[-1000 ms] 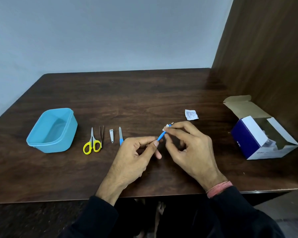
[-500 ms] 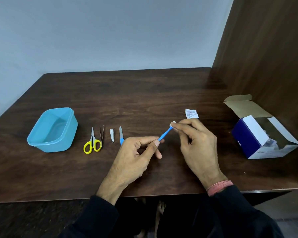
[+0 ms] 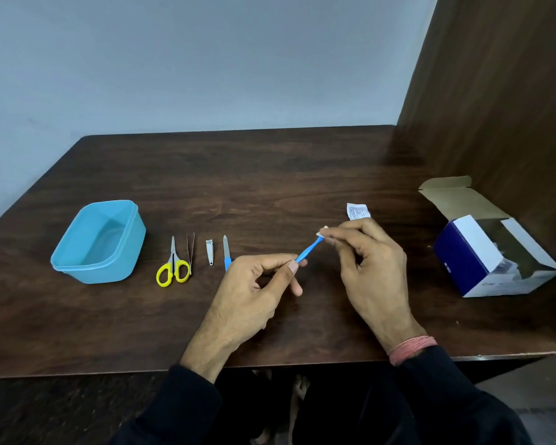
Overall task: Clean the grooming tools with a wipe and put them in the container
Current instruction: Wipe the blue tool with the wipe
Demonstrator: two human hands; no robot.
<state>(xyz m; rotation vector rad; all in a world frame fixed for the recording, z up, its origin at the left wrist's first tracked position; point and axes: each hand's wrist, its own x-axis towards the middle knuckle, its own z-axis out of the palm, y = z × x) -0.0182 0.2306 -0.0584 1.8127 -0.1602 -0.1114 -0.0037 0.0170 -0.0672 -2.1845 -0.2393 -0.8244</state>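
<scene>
My left hand [image 3: 254, 290] pinches the lower end of a thin blue-handled tool [image 3: 309, 250], which slants up to the right above the table. My right hand [image 3: 369, 268] pinches a small white wipe [image 3: 322, 232] around the tool's upper tip, which is hidden by it. On the table to the left lie yellow-handled scissors [image 3: 173, 264], tweezers [image 3: 190, 250], a small nail clipper [image 3: 209, 251] and a blue-handled nail file [image 3: 226, 253], side by side. The light-blue plastic container [image 3: 98, 240] stands open at the far left with nothing in it.
A torn white wipe sachet [image 3: 357, 211] lies just beyond my right hand. An open blue-and-white cardboard box [image 3: 491, 252] stands at the right by the wooden side panel [image 3: 495, 107]. The dark wooden table [image 3: 238, 175] ends at a grey wall behind.
My right hand has slid the wipe up along the blue tool toward its tip and moved a little to the right. The left hand has kept its hold.
</scene>
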